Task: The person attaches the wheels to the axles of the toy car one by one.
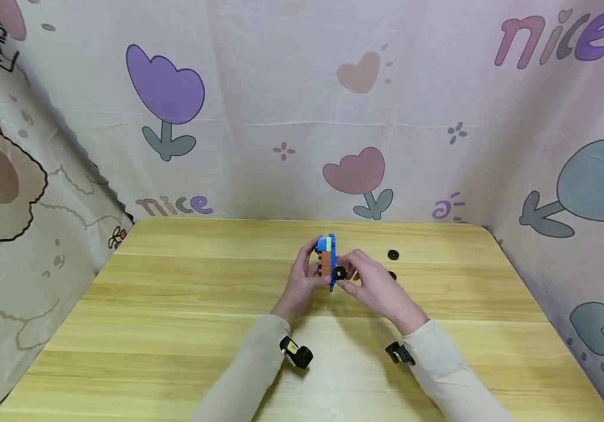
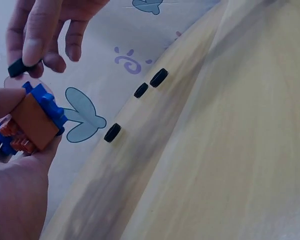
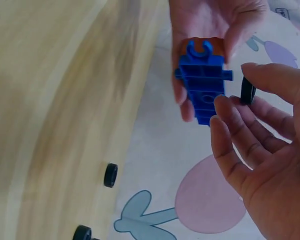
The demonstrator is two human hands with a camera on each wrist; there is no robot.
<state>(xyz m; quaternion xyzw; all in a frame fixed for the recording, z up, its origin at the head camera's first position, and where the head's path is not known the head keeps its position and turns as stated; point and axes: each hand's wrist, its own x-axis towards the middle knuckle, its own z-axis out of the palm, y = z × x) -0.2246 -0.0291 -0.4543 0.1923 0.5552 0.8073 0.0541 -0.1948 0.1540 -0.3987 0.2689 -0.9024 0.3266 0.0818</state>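
Observation:
My left hand [image 1: 302, 282] grips a toy block vehicle [image 1: 326, 262] with a blue base and orange bricks, its underside turned toward my right hand. In the right wrist view the blue underside [image 3: 205, 82] shows side pegs and a hook-shaped end. My right hand [image 1: 381, 287] pinches a small black wheel [image 3: 248, 91] between thumb and fingers, close beside the vehicle. The left wrist view shows this wheel [image 2: 20, 67] just above the vehicle, near one end. A gap separates wheel and side peg in the right wrist view.
Three more black wheels lie on the wooden table [image 1: 186, 281]: one wheel [image 2: 112, 132] stands apart from a close pair [image 2: 159, 77]. In the head view my right hand partly covers one wheel [image 1: 393, 275]. Patterned cloth [image 1: 259, 88] hangs behind and at both sides.

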